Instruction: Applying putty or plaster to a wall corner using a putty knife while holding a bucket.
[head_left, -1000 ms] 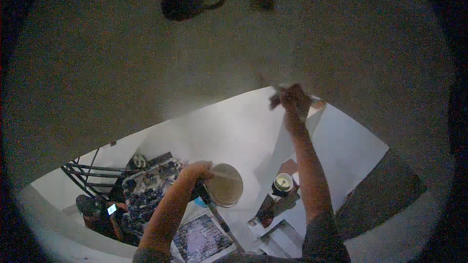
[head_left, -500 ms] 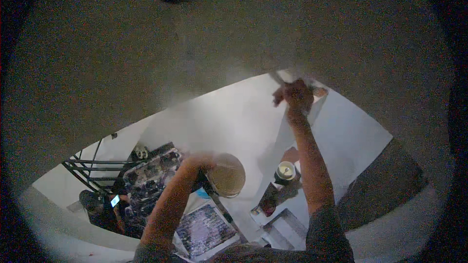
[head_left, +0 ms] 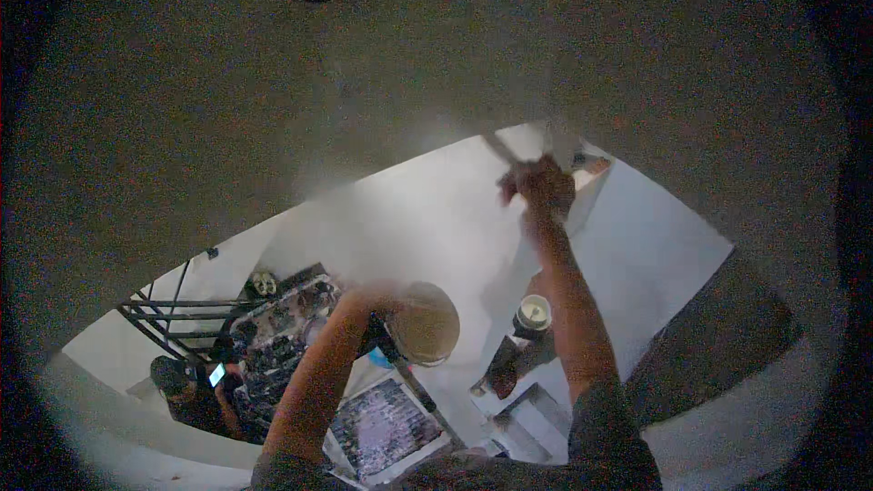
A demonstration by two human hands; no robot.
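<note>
My left hand (head_left: 380, 298) is closed at the edge of a round tan bucket (head_left: 424, 325); its fingers are partly hidden. My right arm reaches up and forward. At its end, my right hand (head_left: 543, 185) is closed around a thin, flat-looking tool (head_left: 499, 147). The tool's tip meets the border between the white wall (head_left: 427, 191) and the dim grey surface (head_left: 436, 64). Blur hides the tool's exact kind. A white cup-like container (head_left: 534, 312) with pale contents stands below, left of my right forearm.
At lower left a person (head_left: 186, 391) holds a lit phone (head_left: 216, 375) beside a dark patterned bed or couch (head_left: 282, 327). A black metal railing (head_left: 182, 309) stands behind. Below me are a patterned mat or picture (head_left: 386, 427) and a brown panel (head_left: 718, 345) at right.
My right hand and its tool have shifted slightly left and down. My left hand stays at the bucket, which has barely moved.
</note>
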